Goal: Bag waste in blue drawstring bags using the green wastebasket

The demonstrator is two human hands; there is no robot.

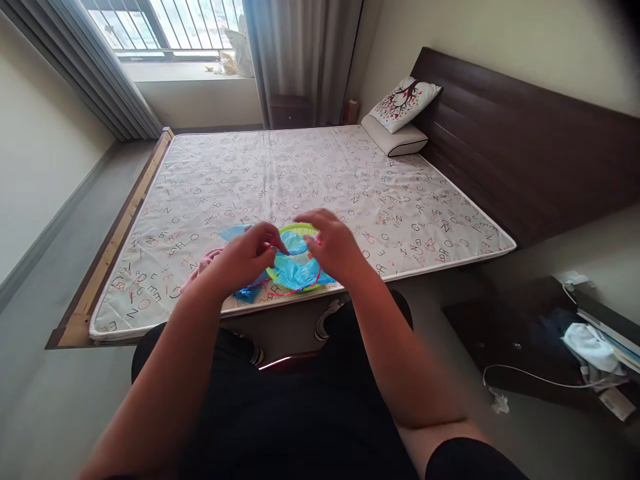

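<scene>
My left hand (pixel 254 252) is closed in a pinch at the edge of a thin blue plastic bag (pixel 295 272), over the near side of the mattress. Fingers and thumb of my right hand (pixel 331 243) are apart at the other side of the bag, slightly blurred; any contact with it is hard to make out. A pink cord (pixel 294 292) loops along the bag. Behind and under the plastic shows a green mesh basket (pixel 301 229), partly hidden by both hands. Pink cloth (pixel 204 265) and shiny blue wrapping (pixel 249 293) lie by my left wrist.
The letter-patterned mattress (pixel 280 173) fills the middle, with a wooden bed frame edge (pixel 125 220) at left. Two pillows (pixel 400 110) rest against the dark headboard (pixel 520 140). At right, a dark nightstand (pixel 530 333) has a cable and white cloth (pixel 591 347) around it.
</scene>
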